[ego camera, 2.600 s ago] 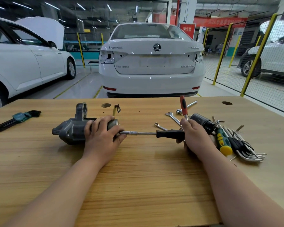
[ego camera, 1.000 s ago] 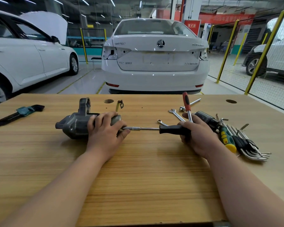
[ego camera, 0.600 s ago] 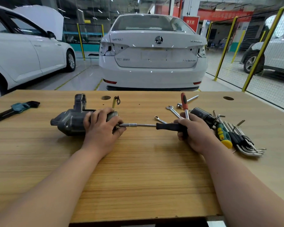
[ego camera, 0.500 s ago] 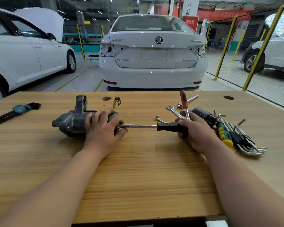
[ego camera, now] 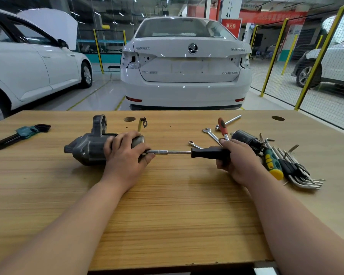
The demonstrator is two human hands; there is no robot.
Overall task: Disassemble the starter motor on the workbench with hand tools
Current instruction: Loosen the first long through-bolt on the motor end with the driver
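The grey starter motor lies on its side on the wooden workbench, nose pointing left. My left hand grips its right end, fingers curled over the housing. My right hand holds the black handle of a socket driver. The driver's steel shaft runs left and its tip meets the motor's end face, hidden behind my left thumb.
Right of my right hand lie a black cylindrical part, a red-handled ratchet, open spanners, a green-yellow screwdriver and several hex keys. A folding hex key set lies far left. A small yellow-wired terminal lies behind the motor.
The hands, the motor and the driver keep the same hold and position on the bench; only the head camera has shifted slightly.
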